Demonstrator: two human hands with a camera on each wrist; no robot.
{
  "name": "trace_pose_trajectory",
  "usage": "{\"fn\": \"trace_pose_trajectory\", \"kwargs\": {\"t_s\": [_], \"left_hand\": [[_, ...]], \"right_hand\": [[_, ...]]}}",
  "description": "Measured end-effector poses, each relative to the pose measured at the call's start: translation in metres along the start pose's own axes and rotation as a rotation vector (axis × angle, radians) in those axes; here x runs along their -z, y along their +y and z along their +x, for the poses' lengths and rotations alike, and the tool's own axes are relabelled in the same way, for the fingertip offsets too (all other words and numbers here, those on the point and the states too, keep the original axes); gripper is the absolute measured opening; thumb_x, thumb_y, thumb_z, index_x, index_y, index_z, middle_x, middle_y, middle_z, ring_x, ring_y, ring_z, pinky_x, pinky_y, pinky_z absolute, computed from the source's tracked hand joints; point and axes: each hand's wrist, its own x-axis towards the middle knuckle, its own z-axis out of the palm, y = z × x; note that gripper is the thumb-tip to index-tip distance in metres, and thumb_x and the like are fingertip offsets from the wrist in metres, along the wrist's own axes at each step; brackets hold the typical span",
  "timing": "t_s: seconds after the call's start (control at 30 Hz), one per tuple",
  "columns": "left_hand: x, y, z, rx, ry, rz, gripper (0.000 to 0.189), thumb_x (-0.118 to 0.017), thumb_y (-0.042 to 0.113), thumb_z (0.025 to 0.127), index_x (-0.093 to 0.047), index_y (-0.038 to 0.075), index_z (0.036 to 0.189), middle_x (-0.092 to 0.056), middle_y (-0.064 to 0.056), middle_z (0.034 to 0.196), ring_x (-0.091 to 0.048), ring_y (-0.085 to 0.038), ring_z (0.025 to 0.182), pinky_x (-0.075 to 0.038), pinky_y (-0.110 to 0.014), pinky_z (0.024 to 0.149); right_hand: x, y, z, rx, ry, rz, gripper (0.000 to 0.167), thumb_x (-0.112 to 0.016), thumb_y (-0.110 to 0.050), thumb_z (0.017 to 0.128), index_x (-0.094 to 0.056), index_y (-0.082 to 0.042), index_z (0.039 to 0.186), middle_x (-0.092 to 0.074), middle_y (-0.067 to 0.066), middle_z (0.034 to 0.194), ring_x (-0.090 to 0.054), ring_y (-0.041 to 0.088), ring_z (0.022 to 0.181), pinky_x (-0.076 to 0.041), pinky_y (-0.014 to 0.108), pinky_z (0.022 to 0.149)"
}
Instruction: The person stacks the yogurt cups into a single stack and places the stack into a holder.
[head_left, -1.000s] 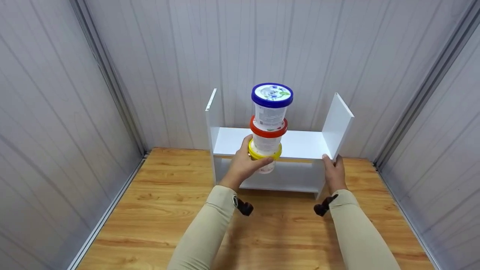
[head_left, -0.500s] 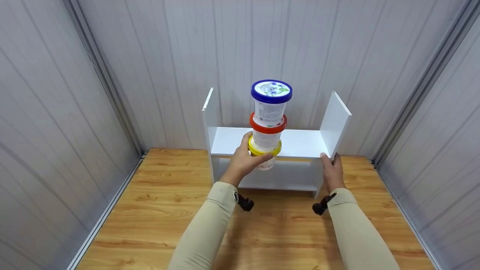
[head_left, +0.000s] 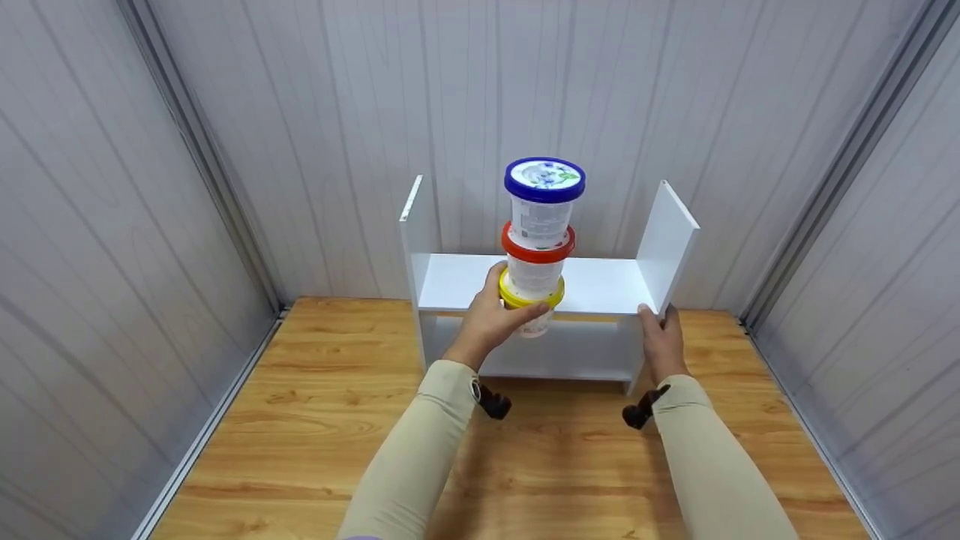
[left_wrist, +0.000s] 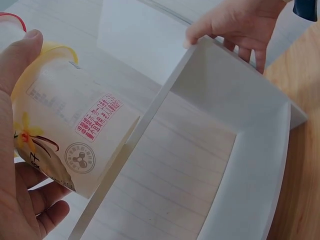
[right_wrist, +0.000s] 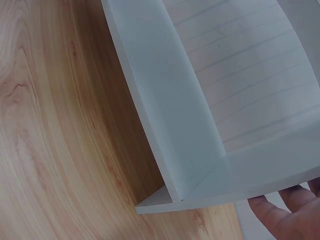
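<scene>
Three white tubs stand stacked, slightly tilted, in front of the small white shelf (head_left: 450,281). The blue-lidded tub (head_left: 541,217) is on top, the red-lidded tub (head_left: 534,276) in the middle and the yellow-lidded tub (left_wrist: 65,115) at the bottom. My left hand (head_left: 487,319) grips the yellow-lidded tub around its upper part, thumb in front. In the left wrist view, that tub's base is close to the board's front edge; I cannot tell whether they touch. My right hand (head_left: 661,341) holds the shelf's right side panel, thumb at the front corner and fingers outside.
The shelf has raised side panels, an open top board and a lower compartment with a white board (head_left: 555,360). It stands on a wood-grain surface (head_left: 337,420). Pale panelled walls (head_left: 360,112) enclose the left, back and right.
The whole view has shifted a little. Relative to the shelf, the stack in my left hand has moved slightly right and up. My right hand keeps its hold on the side panel.
</scene>
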Motion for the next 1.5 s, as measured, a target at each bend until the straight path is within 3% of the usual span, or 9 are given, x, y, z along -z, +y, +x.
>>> {"fn": "trace_pose_trajectory", "kwargs": {"t_s": [0.17,0.5,0.87,1.17,1.37,1.5], "left_hand": [[-0.001,0.0,0.003,0.003,-0.003,0.012,0.098,-0.086,0.06,0.069,-0.034,0.034,0.148,-0.06,0.01,0.128,-0.059,-0.017,0.112,-0.049,-0.048,0.102],[-0.005,0.002,0.012,0.031,-0.03,-0.042,0.097,-0.087,0.056,0.071,-0.033,0.033,0.148,-0.058,0.011,0.129,-0.057,-0.017,0.114,-0.045,-0.048,0.107],[-0.007,0.0,0.025,-0.041,0.01,-0.029,0.09,-0.086,0.055,0.073,-0.041,0.028,0.145,-0.055,0.011,0.13,-0.055,-0.013,0.115,-0.044,-0.039,0.108],[-0.008,-0.001,0.03,-0.07,0.011,-0.105,0.085,-0.087,0.045,0.078,-0.04,0.025,0.147,-0.057,0.006,0.128,-0.057,-0.015,0.115,-0.047,-0.037,0.104],[-0.01,-0.003,0.035,-0.034,0.061,-0.095,0.084,-0.087,0.046,0.077,-0.042,0.03,0.147,-0.057,0.008,0.129,-0.057,-0.015,0.116,-0.047,-0.038,0.106],[-0.012,-0.002,0.036,0.007,0.09,-0.083,0.087,-0.087,0.047,0.077,-0.041,0.031,0.149,-0.056,0.009,0.131,-0.055,-0.016,0.117,-0.047,-0.038,0.106]], "right_hand": [[0.0,-0.003,-0.005,0.024,-0.009,0.016,0.083,-0.046,-0.05,0.102,-0.003,-0.016,0.164,-0.01,0.016,0.167,-0.015,0.031,0.152,-0.018,0.051,0.123],[-0.002,-0.032,-0.03,0.025,-0.013,0.049,0.075,-0.046,-0.034,0.104,-0.006,-0.009,0.163,-0.012,0.02,0.166,-0.017,0.035,0.151,-0.017,0.051,0.123],[-0.003,-0.003,-0.005,-0.018,0.003,0.005,0.082,-0.045,-0.053,0.102,-0.002,-0.02,0.164,-0.006,0.012,0.169,-0.014,0.033,0.153,-0.016,0.056,0.123],[-0.004,-0.029,-0.025,-0.008,-0.017,0.031,0.078,-0.045,-0.037,0.104,-0.001,-0.01,0.163,-0.01,0.02,0.167,-0.015,0.035,0.152,-0.016,0.051,0.123],[-0.004,-0.008,-0.004,-0.004,0.002,0.012,0.081,-0.045,-0.048,0.103,-0.001,-0.017,0.164,-0.01,0.014,0.168,-0.015,0.03,0.153,-0.017,0.05,0.124],[-0.005,-0.002,-0.002,0.004,0.008,0.003,0.081,-0.044,-0.051,0.103,-0.002,-0.019,0.164,-0.009,0.011,0.169,-0.015,0.029,0.153,-0.017,0.051,0.123]]}}
